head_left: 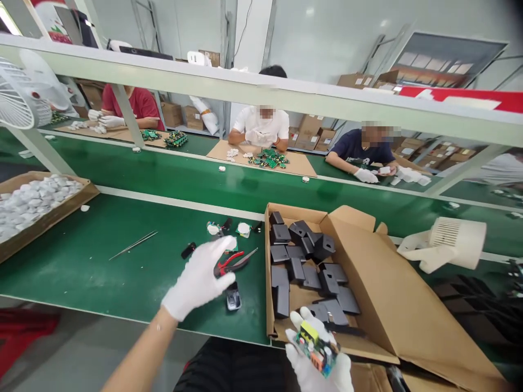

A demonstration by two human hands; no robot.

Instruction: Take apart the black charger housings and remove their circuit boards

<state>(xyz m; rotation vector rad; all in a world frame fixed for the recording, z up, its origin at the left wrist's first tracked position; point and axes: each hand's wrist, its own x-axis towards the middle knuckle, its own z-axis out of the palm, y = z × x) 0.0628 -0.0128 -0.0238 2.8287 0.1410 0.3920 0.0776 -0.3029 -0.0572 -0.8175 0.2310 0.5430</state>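
Observation:
My left hand (202,277), in a white glove, is over the green table with its fingers apart and nothing seen held in it. Red-handled pliers (237,264) lie just beside its thumb and fingers. Below them is a small dark casing (233,298). Small boards with white round parts (244,229) and a black part (188,250) lie near the fingertips. My right hand (316,359), also gloved, holds a circuit board (315,345) with yellow, orange and white components, at the near edge of the cardboard box.
An open cardboard box (370,283) holds several black casings (322,247). Tweezers (133,245) lie on the green table (102,283). At left stands a box of white parts (36,204); at right, a white fan (453,242). Three people sit across, beyond a rail (183,204).

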